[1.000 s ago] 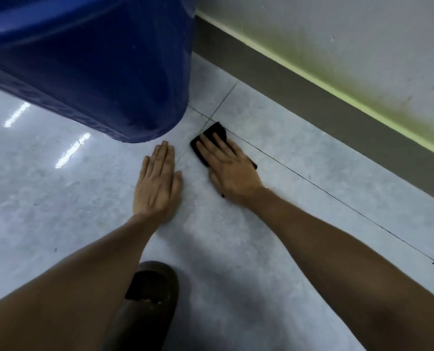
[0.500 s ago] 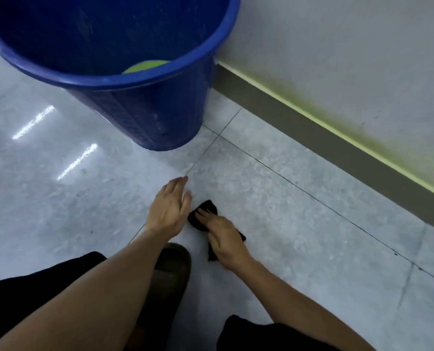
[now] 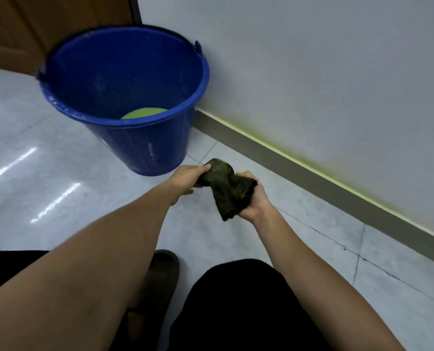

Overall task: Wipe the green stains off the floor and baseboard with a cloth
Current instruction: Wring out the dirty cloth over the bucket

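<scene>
A dark cloth (image 3: 224,186), smeared green, hangs above the pale tiled floor (image 3: 59,173) between both hands. My left hand (image 3: 188,179) pinches its upper end and my right hand (image 3: 255,198) grips its lower bunched part from underneath. A green stain runs along the top of the grey baseboard (image 3: 312,181) and fades up onto the white wall (image 3: 312,72). The floor tiles under the hands look grey with no plain green marks.
A blue bucket (image 3: 145,148) with green liquid in its bottom stands against the wall just beyond my hands. A brown door (image 3: 33,26) is at the far left. My dark shoe (image 3: 160,279) and black-clad knee (image 3: 236,300) are below the arms.
My right hand lifted the cloth off the floor and my left hand left the floor and took its other end. The view pulled back and up, showing the whole bucket.
</scene>
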